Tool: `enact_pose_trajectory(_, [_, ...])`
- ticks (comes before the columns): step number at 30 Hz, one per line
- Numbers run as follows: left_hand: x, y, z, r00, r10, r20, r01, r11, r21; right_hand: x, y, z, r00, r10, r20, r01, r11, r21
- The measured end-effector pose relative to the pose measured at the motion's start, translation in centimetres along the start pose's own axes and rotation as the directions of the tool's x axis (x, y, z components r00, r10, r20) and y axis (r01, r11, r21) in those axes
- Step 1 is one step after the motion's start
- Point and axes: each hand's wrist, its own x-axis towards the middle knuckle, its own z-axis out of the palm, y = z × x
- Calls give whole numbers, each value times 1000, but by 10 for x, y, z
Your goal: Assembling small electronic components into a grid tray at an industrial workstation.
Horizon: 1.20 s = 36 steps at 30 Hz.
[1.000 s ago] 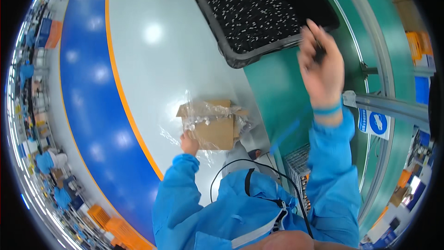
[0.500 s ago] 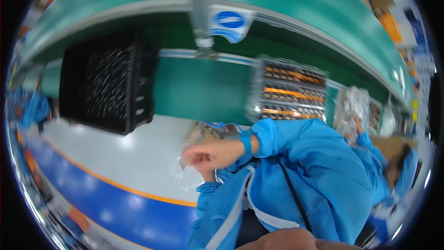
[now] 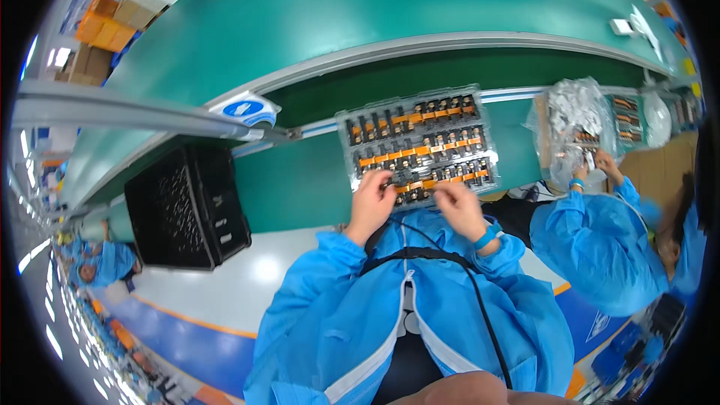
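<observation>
In front of me on the green bench lies a clear plastic tray (image 3: pixel 346 151), holding three rows of small black parts (image 3: pixel 451 108) with orange strips across them. My left hand (image 3: pixel 369 207) is at the tray's near left corner, its fingers curled together by the nearest row. Over the near edge, further right, is my right hand (image 3: pixel 463 210), with its fingertips bent in against the same row. What either hand pinches, if anything, is too small to make out. A blue band (image 3: pixel 487 237) circles my right wrist.
A black bin (image 3: pixel 208 210) with many small pieces stands at the left. Behind runs a raised green shelf (image 3: pixel 420 0) with a metal post (image 3: pixel 150 114). At right, a co-worker in blue (image 3: pixel 600 247) handles parts beside clear plastic bags (image 3: pixel 577 109).
My view and body have turned toward the bench. Both hands, earlier close together over the floor near clear plastic, are now apart at the tray's near edge. The clear plastic is out of sight.
</observation>
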Motion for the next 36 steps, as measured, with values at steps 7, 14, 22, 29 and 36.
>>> enact_pose_trajectory(7, [4, 8, 26, 985, -122, -120, 141, 978, 157, 61, 12, -50, 939, -344, -27, 310, 876, -371])
enact_pose_trajectory(14, [-1, 20, 53, 988, -108, -113, 127, 977, 174, 103, 19, -52, 869, -422, 258, 494, 769, -405])
enact_pose_trajectory(22, [-5, 13, 74, 992, -18, -128, 35, 991, 129, 116, 7, -23, 859, -369, 354, 510, 569, -644])
enact_pose_trajectory(29, [5, 16, 73, 993, -57, -102, 61, 997, 40, 115, 10, -14, 951, -230, 207, 310, 710, -632])
enact_pose_trajectory(36, [19, 31, 79, 975, -213, 67, 220, 966, -138, 107, 15, -4, 988, -126, 95, 153, 912, -381])
